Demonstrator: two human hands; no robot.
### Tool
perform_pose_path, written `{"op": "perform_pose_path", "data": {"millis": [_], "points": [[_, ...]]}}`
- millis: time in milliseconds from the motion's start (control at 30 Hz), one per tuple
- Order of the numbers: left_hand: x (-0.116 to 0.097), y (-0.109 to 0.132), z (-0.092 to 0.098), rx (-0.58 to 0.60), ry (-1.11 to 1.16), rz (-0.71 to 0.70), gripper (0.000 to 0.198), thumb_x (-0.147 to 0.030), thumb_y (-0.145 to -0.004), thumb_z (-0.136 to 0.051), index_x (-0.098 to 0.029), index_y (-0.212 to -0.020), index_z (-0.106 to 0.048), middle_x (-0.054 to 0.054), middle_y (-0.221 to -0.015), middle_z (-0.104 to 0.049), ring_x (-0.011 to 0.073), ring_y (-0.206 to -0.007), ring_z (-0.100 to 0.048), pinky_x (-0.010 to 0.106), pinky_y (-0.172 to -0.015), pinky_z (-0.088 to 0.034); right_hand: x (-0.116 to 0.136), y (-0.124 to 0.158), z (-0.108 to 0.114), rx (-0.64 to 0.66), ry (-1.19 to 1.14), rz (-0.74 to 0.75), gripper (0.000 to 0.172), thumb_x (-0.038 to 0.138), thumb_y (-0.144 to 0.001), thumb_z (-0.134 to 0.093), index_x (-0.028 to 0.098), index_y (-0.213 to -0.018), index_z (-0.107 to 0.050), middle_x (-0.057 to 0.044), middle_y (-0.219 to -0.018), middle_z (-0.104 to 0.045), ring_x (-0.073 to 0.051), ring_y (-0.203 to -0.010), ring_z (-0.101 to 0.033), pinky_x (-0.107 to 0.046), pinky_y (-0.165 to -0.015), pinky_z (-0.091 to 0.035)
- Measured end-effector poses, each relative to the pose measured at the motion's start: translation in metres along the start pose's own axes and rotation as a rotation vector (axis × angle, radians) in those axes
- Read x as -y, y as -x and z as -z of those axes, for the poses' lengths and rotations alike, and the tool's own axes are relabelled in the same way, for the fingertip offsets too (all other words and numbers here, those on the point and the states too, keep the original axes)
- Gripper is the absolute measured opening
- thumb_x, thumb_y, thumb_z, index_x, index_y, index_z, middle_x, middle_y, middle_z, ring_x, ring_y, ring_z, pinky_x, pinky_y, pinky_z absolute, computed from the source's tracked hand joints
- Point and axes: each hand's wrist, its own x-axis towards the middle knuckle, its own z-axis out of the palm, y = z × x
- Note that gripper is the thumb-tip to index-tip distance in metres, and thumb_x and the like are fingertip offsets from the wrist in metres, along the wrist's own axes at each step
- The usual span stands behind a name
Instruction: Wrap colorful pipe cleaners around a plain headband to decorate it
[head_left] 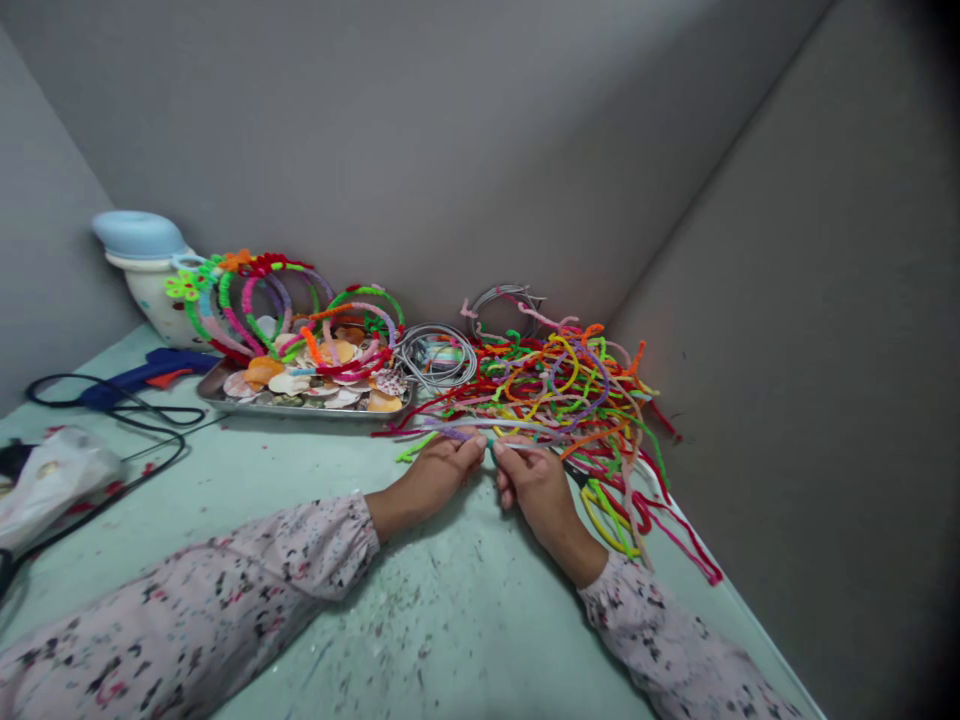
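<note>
My left hand [448, 468] pinches a thin hair band [453, 433] on a stretch wrapped in fuzzy purple. Close by on its right, my right hand [538, 483] is closed on the same band, where a short teal pipe cleaner [490, 443] shows between the fingertips. The band's bare grey part runs off behind the right hand. Just beyond both hands spreads a tangled heap of coloured pipe cleaners [555, 375]. Scissors with yellow-green handles [606, 520] lie partly under strands, right of my right hand.
A metal tray [300, 409] holds shells and several wrapped hair bands. Bare wire bands [436, 356] lean beside it. At left are a blue glue gun [135, 378], its black cord [177, 440], a white plastic bag [64, 480] and a blue-lidded container [146, 270]. Grey walls enclose the table.
</note>
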Motion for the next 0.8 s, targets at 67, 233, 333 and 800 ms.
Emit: {"op": "perform_pose_path", "data": {"millis": [67,233,333,800], "points": [[-0.001,0.000,0.000,-0.002,-0.021,0.008,0.040,-0.044,-0.087,-0.042,-0.019,-0.055,-0.044,-0.002,-0.054,-0.043,0.0132,-0.053,-0.040,0.028,-0.057,-0.031,0.000,0.000,0.000,-0.011,0.006,0.002,0.028,0.042,-0.082,-0.057,0.016,-0.074,-0.059,0.005,-0.047,-0.050,-0.008,-0.034,-0.045,-0.018,-0.034,-0.035],[-0.004,0.001,0.000,-0.008,-0.076,0.021,0.043,-0.045,-0.088,-0.039,-0.019,-0.054,-0.043,-0.002,-0.051,-0.042,0.0127,-0.051,-0.039,0.028,-0.055,-0.030,0.001,0.000,0.001,-0.021,-0.002,-0.006,0.029,0.043,-0.082,-0.057,0.016,-0.073,-0.059,0.005,-0.047,-0.051,-0.008,-0.033,-0.045,-0.018,-0.033,-0.033],[-0.010,0.004,0.001,-0.038,-0.163,-0.023,0.041,-0.042,-0.087,-0.040,-0.020,-0.054,-0.046,-0.002,-0.051,-0.042,0.0139,-0.054,-0.040,0.028,-0.057,-0.032,0.003,0.000,0.002,-0.005,0.053,0.002,0.039,0.044,-0.084,-0.055,0.016,-0.058,-0.056,0.003,-0.042,-0.049,-0.008,-0.032,-0.044,-0.019,-0.036,-0.034],[-0.001,0.001,0.001,-0.022,-0.232,-0.182,0.026,-0.034,-0.084,-0.045,-0.020,-0.066,-0.057,0.001,-0.061,-0.055,0.0171,-0.066,-0.050,0.029,-0.068,-0.037,0.004,0.001,0.005,0.065,0.073,-0.029,0.045,0.048,-0.085,-0.051,0.017,-0.051,-0.053,0.002,-0.035,-0.047,-0.009,-0.033,-0.043,-0.020,-0.039,-0.036]]}}
